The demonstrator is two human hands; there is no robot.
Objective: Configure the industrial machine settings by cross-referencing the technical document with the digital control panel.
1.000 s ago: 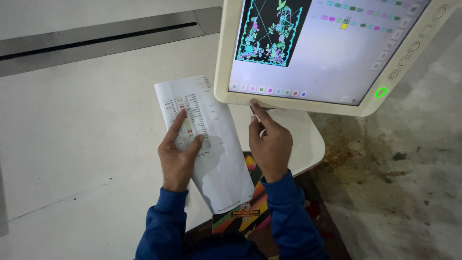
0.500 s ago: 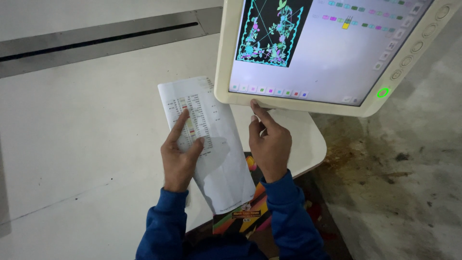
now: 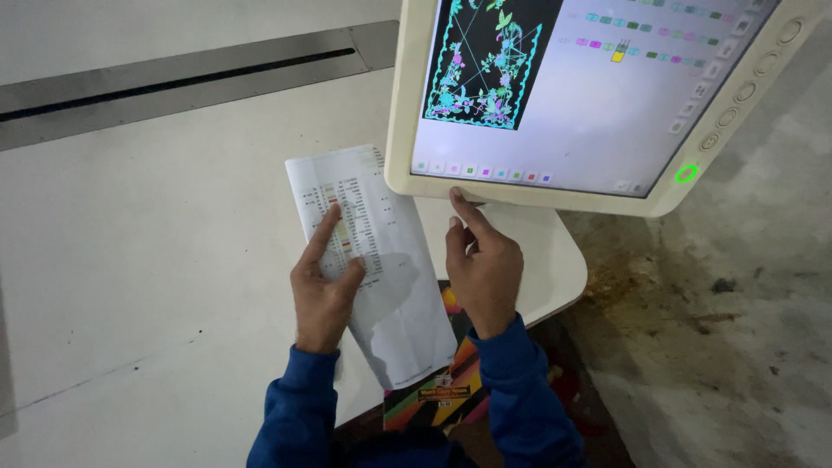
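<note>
A white printed sheet [image 3: 381,260] with columns of small coloured swatches lies on the white table [image 3: 156,260]. My left hand [image 3: 322,290] rests on it, index finger stretched onto a swatch column and thumb pressing the page. My right hand [image 3: 481,264] hovers beside the sheet with its index finger raised to the lower frame of a cream touchscreen monitor [image 3: 598,95]. The screen shows a floral pattern on black and rows of small coloured squares. Both sleeves are blue.
A colourful booklet [image 3: 438,390] lies under the sheet at the table's rounded front edge. A dark metal slot [image 3: 173,74] runs across the table at the back. Stained concrete floor [image 3: 728,329] lies to the right. A green light [image 3: 686,173] glows on the monitor's frame.
My hands, the sheet and the monitor keep the same places; only the view has shifted slightly.
</note>
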